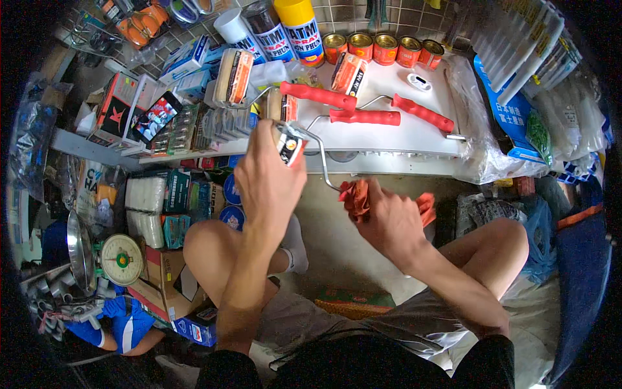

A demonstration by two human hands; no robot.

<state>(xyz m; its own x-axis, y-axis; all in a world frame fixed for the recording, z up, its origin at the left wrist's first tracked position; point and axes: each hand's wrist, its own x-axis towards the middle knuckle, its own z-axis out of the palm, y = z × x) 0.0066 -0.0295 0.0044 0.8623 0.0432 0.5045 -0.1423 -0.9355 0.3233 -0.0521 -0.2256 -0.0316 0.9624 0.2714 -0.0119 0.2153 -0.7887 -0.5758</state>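
My left hand point(267, 174) grips the wrapped roller end point(289, 142) of a paint roller, holding it up in front of a white shelf point(395, 139). A bent metal rod point(322, 162) runs from that roller down to my right hand point(387, 223), which is closed around the red handle point(424, 206) with a crumpled red cloth point(355, 194). Three more paint rollers with red handles point(363, 117) lie on the shelf just beyond my hands. I sit with bare knees apart over a concrete floor point(337, 240).
Spray cans point(299, 26) and a row of small orange tins point(383, 48) stand at the back of the shelf. Boxed goods point(162, 123) crowd the left shelf. A scale point(121, 259) and cardboard boxes point(170, 285) sit lower left. Plastic bags point(486, 142) hang right.
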